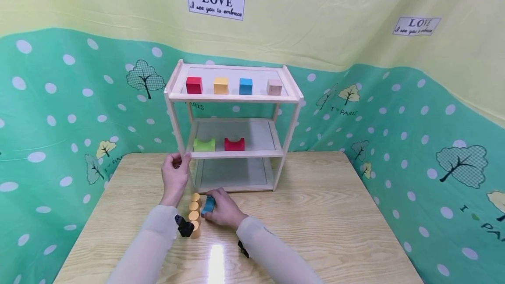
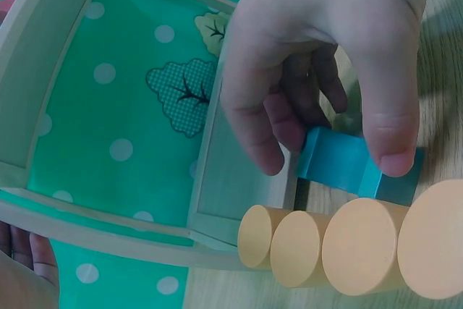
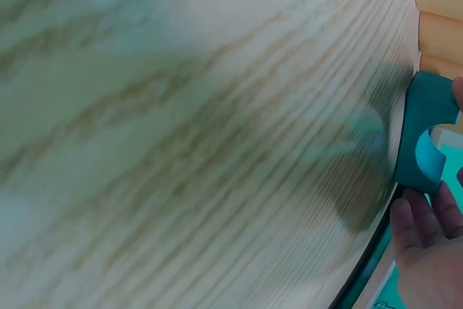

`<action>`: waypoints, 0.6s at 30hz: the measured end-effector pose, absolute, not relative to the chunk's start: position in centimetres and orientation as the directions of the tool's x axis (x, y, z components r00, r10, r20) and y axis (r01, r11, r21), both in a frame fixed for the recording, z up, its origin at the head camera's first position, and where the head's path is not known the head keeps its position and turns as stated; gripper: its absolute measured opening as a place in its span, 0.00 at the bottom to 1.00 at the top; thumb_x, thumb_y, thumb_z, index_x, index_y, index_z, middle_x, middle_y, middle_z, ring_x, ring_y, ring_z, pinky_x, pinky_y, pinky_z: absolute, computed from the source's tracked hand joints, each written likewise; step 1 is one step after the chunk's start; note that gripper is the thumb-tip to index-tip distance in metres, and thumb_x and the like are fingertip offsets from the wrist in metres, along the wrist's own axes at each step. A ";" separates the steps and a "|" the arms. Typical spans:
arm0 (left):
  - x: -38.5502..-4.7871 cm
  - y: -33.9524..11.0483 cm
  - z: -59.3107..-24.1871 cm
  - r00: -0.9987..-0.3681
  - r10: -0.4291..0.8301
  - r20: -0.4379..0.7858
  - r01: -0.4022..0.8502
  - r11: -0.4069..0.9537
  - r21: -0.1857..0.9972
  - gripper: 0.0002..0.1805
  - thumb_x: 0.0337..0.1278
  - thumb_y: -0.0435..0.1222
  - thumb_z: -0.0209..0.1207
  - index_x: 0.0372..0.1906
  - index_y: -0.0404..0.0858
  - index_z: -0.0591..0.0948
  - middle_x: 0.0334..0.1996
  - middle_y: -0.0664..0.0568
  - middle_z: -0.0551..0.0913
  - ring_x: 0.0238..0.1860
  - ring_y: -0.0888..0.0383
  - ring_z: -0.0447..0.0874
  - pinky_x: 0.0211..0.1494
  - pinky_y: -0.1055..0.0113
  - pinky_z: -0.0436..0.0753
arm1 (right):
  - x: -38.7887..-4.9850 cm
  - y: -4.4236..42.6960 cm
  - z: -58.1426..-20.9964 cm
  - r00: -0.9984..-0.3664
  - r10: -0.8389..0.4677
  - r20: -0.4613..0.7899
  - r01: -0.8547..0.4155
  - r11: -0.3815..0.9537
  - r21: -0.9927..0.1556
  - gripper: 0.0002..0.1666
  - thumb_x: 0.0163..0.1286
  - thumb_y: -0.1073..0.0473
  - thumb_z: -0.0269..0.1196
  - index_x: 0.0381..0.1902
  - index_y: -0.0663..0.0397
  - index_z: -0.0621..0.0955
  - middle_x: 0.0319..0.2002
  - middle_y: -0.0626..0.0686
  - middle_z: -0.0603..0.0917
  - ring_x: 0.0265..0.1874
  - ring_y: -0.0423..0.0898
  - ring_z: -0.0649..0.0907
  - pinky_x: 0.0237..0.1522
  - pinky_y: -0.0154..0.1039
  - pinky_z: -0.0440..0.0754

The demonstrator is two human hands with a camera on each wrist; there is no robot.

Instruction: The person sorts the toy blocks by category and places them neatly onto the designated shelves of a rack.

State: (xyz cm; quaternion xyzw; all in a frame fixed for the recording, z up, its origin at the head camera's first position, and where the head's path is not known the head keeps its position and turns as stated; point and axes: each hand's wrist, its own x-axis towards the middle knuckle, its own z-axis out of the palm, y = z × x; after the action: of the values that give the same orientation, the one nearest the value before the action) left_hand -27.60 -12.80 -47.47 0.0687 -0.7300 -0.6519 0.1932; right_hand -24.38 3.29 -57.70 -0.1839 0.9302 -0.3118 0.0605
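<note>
My right hand (image 1: 223, 209) holds a blue block with a half-round notch (image 1: 209, 205) between thumb and fingers at the table. The notch is plain in the right wrist view on the blue block (image 3: 427, 132). Just left of it, several light-orange wooden cylinders (image 1: 193, 216) stand upright in a row. My left hand (image 1: 175, 179) grips the front left post of the small wooden shelf (image 1: 232, 154) at middle-board height, its fingers partly hidden. At the left wrist view's lower left, the left hand's fingers (image 2: 32, 255) lie against the shelf frame.
On the shelf's top board sit a red cube (image 1: 194, 85), a yellow cube (image 1: 221, 85), a blue cube (image 1: 246, 86) and a plain wooden cube (image 1: 274, 87). A green notched block (image 1: 204, 146) and a red notched block (image 1: 234, 145) rest on the middle board.
</note>
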 end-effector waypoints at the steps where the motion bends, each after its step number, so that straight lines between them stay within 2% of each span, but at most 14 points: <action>1: -27.6 -12.8 -47.5 -0.917 -0.351 0.190 0.150 0.139 0.979 0.28 0.60 0.55 0.58 0.50 0.35 0.74 0.41 0.49 0.76 0.41 0.56 0.72 0.40 0.70 0.73 | -24.4 3.3 -57.7 -0.925 -0.381 0.005 -0.307 0.737 -0.602 0.37 0.55 0.47 0.72 0.61 0.42 0.72 0.52 0.45 0.72 0.41 0.36 0.73 0.48 0.31 0.75; 5: -27.6 -12.8 -47.5 -0.917 -0.351 0.187 0.146 0.140 0.979 0.27 0.60 0.56 0.57 0.50 0.36 0.75 0.41 0.50 0.76 0.41 0.57 0.72 0.40 0.71 0.73 | -24.5 3.5 -57.5 -0.911 -0.411 0.009 -0.338 0.737 -0.586 0.37 0.54 0.47 0.72 0.61 0.42 0.72 0.54 0.44 0.72 0.43 0.36 0.73 0.49 0.32 0.75; 9: -27.7 -12.8 -47.6 -0.914 -0.353 0.201 0.160 0.143 0.977 0.27 0.60 0.54 0.58 0.49 0.34 0.75 0.40 0.49 0.76 0.40 0.57 0.72 0.40 0.71 0.73 | -24.6 3.7 -57.3 -0.871 -0.491 0.013 -0.422 0.734 -0.532 0.35 0.54 0.50 0.71 0.60 0.44 0.74 0.60 0.43 0.72 0.55 0.38 0.73 0.57 0.33 0.71; 12: -27.7 -12.8 -47.7 -0.914 -0.351 0.202 0.159 0.146 0.976 0.27 0.60 0.54 0.58 0.49 0.34 0.75 0.40 0.49 0.76 0.40 0.57 0.72 0.40 0.71 0.72 | -24.5 4.0 -57.3 -0.849 -0.528 0.027 -0.473 0.734 -0.487 0.32 0.54 0.52 0.71 0.58 0.45 0.76 0.62 0.44 0.72 0.59 0.40 0.72 0.60 0.34 0.69; 18: -27.7 -12.8 -47.6 -0.913 -0.353 0.205 0.163 0.146 0.976 0.27 0.61 0.54 0.58 0.49 0.34 0.75 0.40 0.49 0.76 0.40 0.57 0.72 0.39 0.71 0.72 | -24.5 4.5 -57.5 -0.864 -0.502 0.036 -0.459 0.758 -0.463 0.32 0.55 0.45 0.72 0.57 0.41 0.77 0.57 0.42 0.72 0.50 0.37 0.74 0.52 0.32 0.73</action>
State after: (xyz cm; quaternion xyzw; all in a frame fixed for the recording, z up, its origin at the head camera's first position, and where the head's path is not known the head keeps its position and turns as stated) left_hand -27.71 -12.82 -47.63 0.0651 -0.7307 -0.6501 0.1983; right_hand -24.51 4.53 -57.49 -0.2565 0.9364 -0.2351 0.0449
